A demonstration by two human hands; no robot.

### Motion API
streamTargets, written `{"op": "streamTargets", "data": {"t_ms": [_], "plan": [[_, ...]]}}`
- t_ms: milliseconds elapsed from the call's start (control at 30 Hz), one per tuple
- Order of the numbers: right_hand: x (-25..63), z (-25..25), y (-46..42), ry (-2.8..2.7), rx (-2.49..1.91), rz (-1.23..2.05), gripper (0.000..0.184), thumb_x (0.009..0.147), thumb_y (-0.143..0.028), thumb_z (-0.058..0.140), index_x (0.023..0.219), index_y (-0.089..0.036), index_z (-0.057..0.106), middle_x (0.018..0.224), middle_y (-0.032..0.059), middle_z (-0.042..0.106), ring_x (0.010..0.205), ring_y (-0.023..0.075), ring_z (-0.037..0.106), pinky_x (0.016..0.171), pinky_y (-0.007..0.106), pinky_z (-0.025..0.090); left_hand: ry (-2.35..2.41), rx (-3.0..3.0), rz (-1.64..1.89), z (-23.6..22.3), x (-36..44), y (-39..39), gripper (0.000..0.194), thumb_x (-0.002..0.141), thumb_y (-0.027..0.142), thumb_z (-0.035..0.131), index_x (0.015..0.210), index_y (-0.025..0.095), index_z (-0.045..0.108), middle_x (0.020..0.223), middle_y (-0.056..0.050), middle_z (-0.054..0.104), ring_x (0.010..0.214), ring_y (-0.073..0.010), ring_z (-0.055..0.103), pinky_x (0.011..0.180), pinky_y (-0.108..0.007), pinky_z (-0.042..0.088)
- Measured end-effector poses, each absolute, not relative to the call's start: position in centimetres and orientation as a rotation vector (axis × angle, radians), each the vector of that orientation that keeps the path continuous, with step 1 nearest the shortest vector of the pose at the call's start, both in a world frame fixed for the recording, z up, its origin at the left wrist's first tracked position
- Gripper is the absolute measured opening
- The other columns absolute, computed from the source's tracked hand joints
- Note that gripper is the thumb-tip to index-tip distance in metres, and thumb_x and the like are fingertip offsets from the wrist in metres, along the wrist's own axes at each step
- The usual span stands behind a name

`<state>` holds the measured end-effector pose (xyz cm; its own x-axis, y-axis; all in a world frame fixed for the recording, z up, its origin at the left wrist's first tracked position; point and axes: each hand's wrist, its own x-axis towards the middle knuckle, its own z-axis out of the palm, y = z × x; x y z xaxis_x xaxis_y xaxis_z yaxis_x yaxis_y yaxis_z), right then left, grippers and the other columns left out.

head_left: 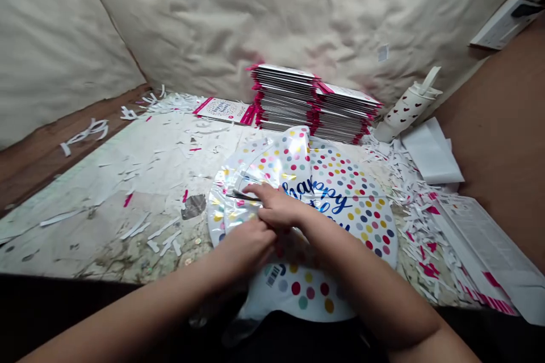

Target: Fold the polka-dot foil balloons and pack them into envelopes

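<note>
I see the left hand holding the dotted foil balloon still on the near table; the right hand's narrow fingers lie on a thin dark tool; I cannot tell if they grip it.

Blue script "happy", on a polka-dot foil balloon, barcode too small to read

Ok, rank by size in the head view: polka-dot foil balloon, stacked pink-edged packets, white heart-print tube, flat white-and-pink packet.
1. Round polka-dot foil balloon
2. Stacked pink-edged grey packets
3. White heart-print tube and flat white-and-pink packet: they look alike, so unranked.
</note>
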<state>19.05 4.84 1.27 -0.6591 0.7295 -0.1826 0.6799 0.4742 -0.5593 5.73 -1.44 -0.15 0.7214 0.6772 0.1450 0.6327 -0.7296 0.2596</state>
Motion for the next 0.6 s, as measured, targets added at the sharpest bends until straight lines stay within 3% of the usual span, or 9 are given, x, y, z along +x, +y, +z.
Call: {"op": "streamTargets", "data": {"t_ms": [67,133,267,367,433,500,600], "plan": [[19.9,0.4,4.8,-2.570,-1.248,0.784,0.057,0.074,-0.018,0.047,0.131,-0.018,0.037,0.133,0.0085,0.045,0.122,0.0216,0.042,0.101,0.040,0.033,1.145,2.813,0.398,0.2,2.4,-0.1,0.026,0.086,0.017,0.040,0.097,0.017,0.064,0.097,-0.009,0.065,0.092,-0.0216,0.058,0.082,-0.035,0.047],[20.0,0.0,4.4,-2.533,-1.287,0.667,0.053,0.074,-0.021,0.050,0.126,-0.012,0.041,0.127,0.0120,0.049,0.115,0.0207,0.046,0.097,0.033,0.038,1.255,2.966,0.372,0.6,0.1,2.1,0.029,0.086,0.017,0.039,0.104,0.016,0.062,0.107,-0.013,0.062,0.101,-0.0269,0.053,0.088,-0.043,0.042],[17.6,-1.0,4.2,-2.445,-1.458,0.452,0.037,0.080,-0.030,0.048,0.109,-0.008,0.052,0.109,0.0174,0.058,0.103,0.0274,0.053,0.085,0.038,0.044,1.268,3.219,0.067,2.2,-0.9,5.4,0.031,0.087,0.014,0.036,0.074,0.016,0.064,0.077,-0.011,0.063,0.079,-0.0252,0.055,0.072,-0.041,0.043],[16.4,-1.7,5.0,-2.382,-1.569,0.321,0.022,0.083,-0.021,0.043,0.095,-0.011,0.058,0.094,0.0159,0.064,0.086,0.0250,0.060,0.073,0.034,0.047,1.343,3.260,0.239,2.9,0.3,4.8,0.032,0.089,0.018,0.034,0.074,0.017,0.062,0.076,-0.009,0.062,0.076,-0.0238,0.055,0.070,-0.039,0.043],[17.3,-0.9,5.7,-2.323,-1.605,0.243,0.017,0.080,-0.015,0.045,0.087,-0.015,0.062,0.084,0.0111,0.067,0.076,0.0212,0.062,0.067,0.029,0.046,1.237,3.201,0.299,2.3,0.9,3.7,0.031,0.091,0.025,0.035,0.081,0.016,0.064,0.084,-0.010,0.063,0.080,-0.0230,0.056,0.075,-0.038,0.045],[19.9,1.5,6.2,-2.208,-1.622,0.141,0.018,0.080,-0.015,0.046,0.084,-0.017,0.064,0.077,0.0058,0.068,0.069,0.0172,0.061,0.063,0.025,0.045,1.173,3.098,0.233,0.9,1.1,2.7,0.036,0.090,0.037,0.039,0.101,0.013,0.063,0.105,-0.015,0.062,0.099,-0.0266,0.055,0.086,-0.039,0.043],[25.7,7.0,5.8,-1.918,-1.622,-0.097,0.028,0.090,-0.022,0.038,0.099,-0.015,0.063,0.086,0.0060,0.067,0.074,0.0141,0.059,0.067,0.024,0.044,1.344,2.884,0.092,-1.0,1.0,2.3,0.063,0.085,0.055,0.039,0.131,0.012,0.044,0.136,-0.019,0.042,0.127,-0.0345,0.034,0.101,-0.048,0.031]]}}
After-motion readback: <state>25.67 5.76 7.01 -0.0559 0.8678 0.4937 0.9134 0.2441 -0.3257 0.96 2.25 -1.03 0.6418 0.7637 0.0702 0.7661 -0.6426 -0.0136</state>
